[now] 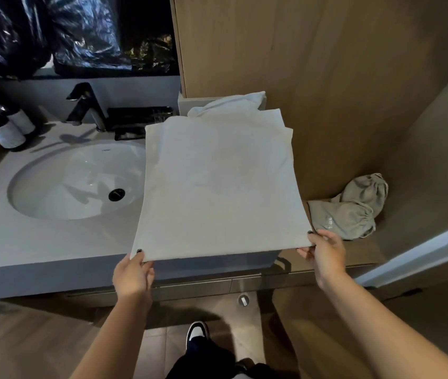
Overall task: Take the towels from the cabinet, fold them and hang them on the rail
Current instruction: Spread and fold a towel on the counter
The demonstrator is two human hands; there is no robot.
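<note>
A white towel (218, 184) lies folded in layers on the counter to the right of the sink, its near edge lifted slightly past the counter's front. My left hand (134, 272) pinches the towel's near left corner. My right hand (324, 251) pinches its near right corner. Behind it, a second white towel (231, 103) lies crumpled against the wooden panel. No rail is in view.
An oval white sink (78, 181) with a black drain sits left of the towel, with a black tap (86, 105) and two pump bottles (4, 127) behind. A grey drawstring bag (354, 212) lies on the wooden shelf at right. A wooden wall panel (326, 77) rises behind.
</note>
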